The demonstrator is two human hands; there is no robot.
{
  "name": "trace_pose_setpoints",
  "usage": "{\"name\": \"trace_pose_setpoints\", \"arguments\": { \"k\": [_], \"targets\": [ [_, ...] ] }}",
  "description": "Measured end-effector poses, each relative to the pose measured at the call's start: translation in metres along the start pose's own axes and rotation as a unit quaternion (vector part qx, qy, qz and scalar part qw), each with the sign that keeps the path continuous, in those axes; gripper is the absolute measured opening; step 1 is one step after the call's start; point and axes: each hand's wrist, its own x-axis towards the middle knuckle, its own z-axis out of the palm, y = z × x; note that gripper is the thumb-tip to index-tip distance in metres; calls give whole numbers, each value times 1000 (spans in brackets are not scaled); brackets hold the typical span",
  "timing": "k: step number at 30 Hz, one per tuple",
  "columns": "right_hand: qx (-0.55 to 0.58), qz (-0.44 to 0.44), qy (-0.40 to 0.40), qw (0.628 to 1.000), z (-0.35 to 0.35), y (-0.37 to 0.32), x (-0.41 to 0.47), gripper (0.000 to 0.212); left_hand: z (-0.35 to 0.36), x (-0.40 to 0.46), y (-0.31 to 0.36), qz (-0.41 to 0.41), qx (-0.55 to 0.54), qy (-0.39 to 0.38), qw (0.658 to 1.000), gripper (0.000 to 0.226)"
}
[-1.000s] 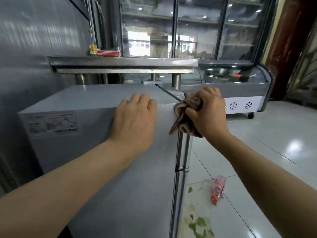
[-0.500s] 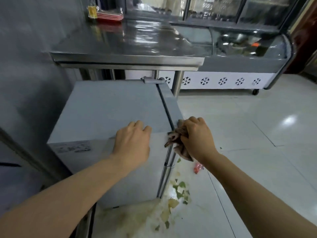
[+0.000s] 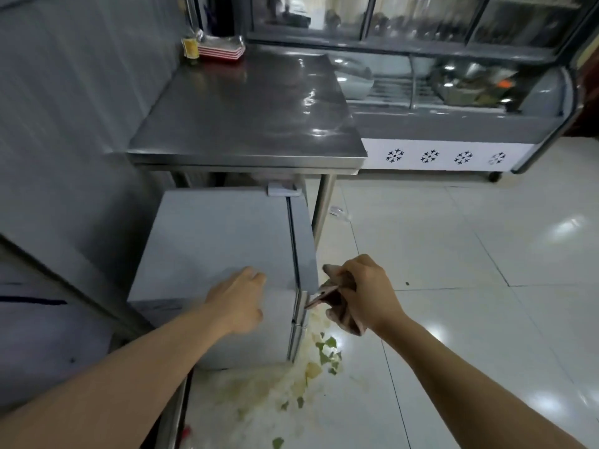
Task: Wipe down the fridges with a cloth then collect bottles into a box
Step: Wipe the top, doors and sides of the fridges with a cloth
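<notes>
Fridge, low and grey, stood as landmark; left hand rested on its top near the front edge, fingers loosely curled, apparently bracing; right hand clenched the bunched cloth at its front right corner for wiping.

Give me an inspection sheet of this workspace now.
Surface: small grey fridge, top bare.
Job's things: crumpled brown cloth at the fridge's front corner; no box seen.
Clutter: green and yellowish food scraps on the white tiled floor.
Hands: left hand rests on the fridge's edge; right hand grips the cloth.
Cables: nothing seen.
Surroundings: steel table with stacked red-and-white trays; glass display freezer.
</notes>
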Motion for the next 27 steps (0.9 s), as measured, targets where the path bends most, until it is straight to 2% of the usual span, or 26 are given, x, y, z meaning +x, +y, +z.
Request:
{"name": "trace_pose_setpoints", "arguments": {
  "k": [4,17,24,27],
  "targets": [
    [-14,-28,2,999,-30,-10,12,13,-38,-4,9,8,-4,11,1000,48],
    [-9,14,72,997,-95,-54,81,13,-141,20,-15,41,0,62,997,59],
    [27,-8,112,993,-134,-69,127,10,-185,32,-21,20,-16,77,997,55],
    [45,-23,112,992,-145,-63,155,9,-203,50,-14,10,13,86,996,60]
  ]
}}
